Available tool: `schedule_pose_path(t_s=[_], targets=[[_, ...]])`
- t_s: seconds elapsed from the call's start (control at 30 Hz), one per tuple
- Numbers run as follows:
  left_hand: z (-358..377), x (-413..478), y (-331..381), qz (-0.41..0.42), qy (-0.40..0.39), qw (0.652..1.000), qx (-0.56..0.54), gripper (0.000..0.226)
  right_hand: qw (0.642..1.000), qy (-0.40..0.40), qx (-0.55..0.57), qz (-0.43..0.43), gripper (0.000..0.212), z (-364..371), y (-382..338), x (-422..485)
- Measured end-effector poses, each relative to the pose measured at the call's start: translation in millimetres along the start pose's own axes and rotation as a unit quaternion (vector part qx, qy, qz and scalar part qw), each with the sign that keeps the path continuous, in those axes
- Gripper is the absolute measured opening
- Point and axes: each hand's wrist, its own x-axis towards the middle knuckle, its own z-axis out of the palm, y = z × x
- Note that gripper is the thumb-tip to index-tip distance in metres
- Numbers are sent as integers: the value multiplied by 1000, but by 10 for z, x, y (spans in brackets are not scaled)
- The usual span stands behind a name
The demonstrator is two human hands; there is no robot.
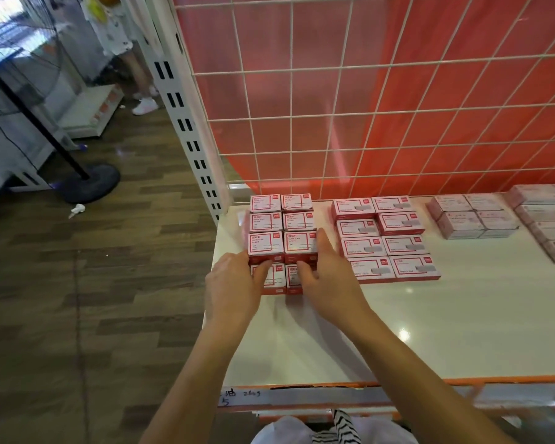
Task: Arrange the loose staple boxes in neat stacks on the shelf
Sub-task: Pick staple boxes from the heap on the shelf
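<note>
Two hands work the far-left block of staple boxes (282,224) on the white shelf (430,331), close to its left edge. The left hand (234,283) lies over the low near row (274,282), fingertips against the near face of the raised block; thumb hidden, so can't tell if it grips anything. The right hand (329,277) brackets the near-right corner, thumb stretched along the block's right side, fingers fairly straight on the near face, nothing held. Likely reason: squaring the block from two sides so the columns sit flush, and the low row gets pushed tight against it.

Counts:
- Raised block shows six tops, two across and three deep.
- Low near row has two boxes, partly covered by the hands.
- Second red group (385,238), just right: eight tops, two by four, looks a single layer, already tidy.
- Pale wrapped packs (471,216), further right: four tops, two by two.
- Another pale group (545,219) is cut by the right edge, uncountable.

A wire grid (366,91) backs the shelf.
</note>
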Motion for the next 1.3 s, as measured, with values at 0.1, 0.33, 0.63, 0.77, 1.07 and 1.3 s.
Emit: schedule_pose_path(t_s=[0.1, 0.33, 0.63, 0.77, 1.07, 1.3], targets=[[-2, -15, 1, 10, -3, 1000, 2, 34, 1000, 0, 12, 4, 53, 31, 0, -33], [-202, 146, -5, -70, -151, 936, -310, 22, 994, 0, 90, 57, 41, -77, -16, 153], [-104, 318, 245, -88, -167, 858, -477, 47, 979, -36, 147, 138, 51, -81, -62, 580], [-73, 336, 218, -79, -167, 863, -471, 41, 984, -50, 110, 131, 41, -40, -66, 576], [-225, 598, 220, -107, -187, 813, -541, 54, 976, -36, 138, 166, 68, -154, -144, 813], [-172, 723, 278, -118, -229, 806, -533, 62, 971, -54, 177, 152, 121, -9, -2, 1042]])
